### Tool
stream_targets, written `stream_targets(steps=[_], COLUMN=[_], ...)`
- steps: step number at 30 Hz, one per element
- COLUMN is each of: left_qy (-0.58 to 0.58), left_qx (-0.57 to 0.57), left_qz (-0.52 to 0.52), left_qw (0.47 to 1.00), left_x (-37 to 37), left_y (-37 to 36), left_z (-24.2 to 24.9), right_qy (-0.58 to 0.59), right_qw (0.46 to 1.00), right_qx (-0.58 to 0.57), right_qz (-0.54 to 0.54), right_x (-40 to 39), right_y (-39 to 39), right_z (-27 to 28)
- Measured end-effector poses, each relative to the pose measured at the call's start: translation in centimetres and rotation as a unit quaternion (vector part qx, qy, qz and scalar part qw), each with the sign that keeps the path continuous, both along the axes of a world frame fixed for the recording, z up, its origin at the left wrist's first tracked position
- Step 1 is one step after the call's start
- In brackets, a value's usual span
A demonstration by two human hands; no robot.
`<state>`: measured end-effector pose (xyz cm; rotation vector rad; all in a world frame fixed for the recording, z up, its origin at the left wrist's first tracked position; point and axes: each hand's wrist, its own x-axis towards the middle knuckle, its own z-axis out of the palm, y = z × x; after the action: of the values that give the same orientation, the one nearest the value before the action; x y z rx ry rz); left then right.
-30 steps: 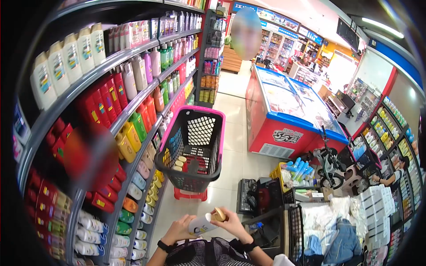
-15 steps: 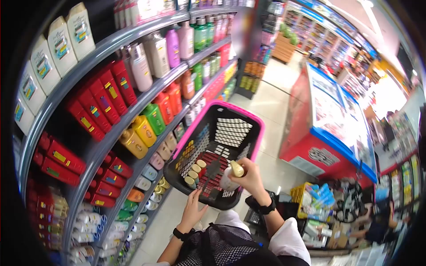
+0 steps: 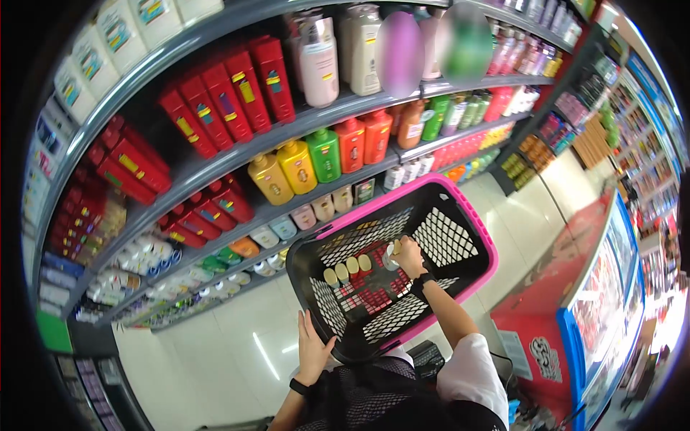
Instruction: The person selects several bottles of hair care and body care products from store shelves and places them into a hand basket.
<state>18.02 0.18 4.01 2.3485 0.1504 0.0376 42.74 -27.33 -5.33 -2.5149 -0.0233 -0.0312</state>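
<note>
A black mesh basket [image 3: 291, 276] with a pink rim is in front of me. My right hand [image 3: 411, 260] reaches down inside it, fingers closed around a white bottle [image 3: 390, 256] with a pale gold cap. Part of that bottle is hidden by the fingers. Beside it, toward the basket's left end, several cream-capped bottles [image 3: 348, 270] are lined up in a row. Outside the basket, my left hand [image 3: 313, 352] rests against the near left corner, its fingers stretched out and gripping nothing.
Shelves [image 3: 237, 154] of bottles curve along the left and far side, with red boxes [image 3: 230, 97] and yellow, green and red pump bottles [image 3: 325, 154]. At right stands a red and blue chest freezer [image 3: 546, 323]. Pale tiles [image 3: 237, 359] cover the floor.
My right hand has lowered the bottle into the basket, near the row of capped bottles. The view has turned toward the shelves. My left hand remains at the basket's corner.
</note>
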Motion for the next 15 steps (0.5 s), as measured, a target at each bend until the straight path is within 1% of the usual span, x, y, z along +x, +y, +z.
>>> stream_targets(steps=[1, 2, 4, 5, 6, 8, 9, 10, 12, 14, 15], left_qy=[0.026, 0.032, 0.083, 0.089, 0.092, 0.039, 0.046, 0.048, 0.098, 0.093, 0.088], left_qx=[0.004, 0.007, -0.071, -0.047, -0.043, -0.005, -0.019, -0.022, -0.049, -0.048, -0.045], left_qz=[-0.005, 0.012, 0.026, 0.022, 0.035, -0.021, -0.009, 0.001, 0.038, 0.045, 0.046], left_qw=[1.000, 0.999, 0.994, 0.995, 0.994, 0.999, 0.999, 0.999, 0.993, 0.993, 0.994], left_x=[-0.9, -1.9, -3.6, -4.3, -4.9, -6.2, -6.9, -7.2, -7.8, -8.2, -8.4], left_y=[0.4, 0.2, 0.0, -0.3, -0.5, -1.3, -1.5, -1.9, -2.6, -2.7, -2.8], left_z=[-0.7, -0.7, -0.6, -0.6, -0.8, -1.3, -1.5, -1.5, -1.2, -1.4, -1.5], right_qy=[0.051, 0.046, 0.030, 0.017, 0.022, 0.043, 0.040, 0.035, 0.018, 0.117, 0.125], right_qw=[0.998, 0.999, 0.997, 0.997, 0.997, 0.995, 0.996, 0.997, 0.998, 0.990, 0.987], right_qx=[0.011, 0.008, 0.052, 0.045, 0.049, 0.071, 0.069, 0.064, 0.030, 0.026, 0.058], right_qz=[-0.023, -0.017, -0.046, -0.061, -0.049, -0.048, -0.037, -0.027, -0.049, -0.073, -0.083], right_x=[0.6, 1.3, 2.3, 2.2, 2.2, 2.4, 2.5, 2.5, 0.8, 0.5, 0.7], right_y=[0.5, 0.7, 1.5, 2.2, 2.9, 3.3, 4.1, 5.0, 5.3, 5.2, 5.1], right_z=[-1.1, -2.8, -7.7, -8.4, -9.2, -12.5, -14.1, -14.0, -13.8, -15.2, -15.9])
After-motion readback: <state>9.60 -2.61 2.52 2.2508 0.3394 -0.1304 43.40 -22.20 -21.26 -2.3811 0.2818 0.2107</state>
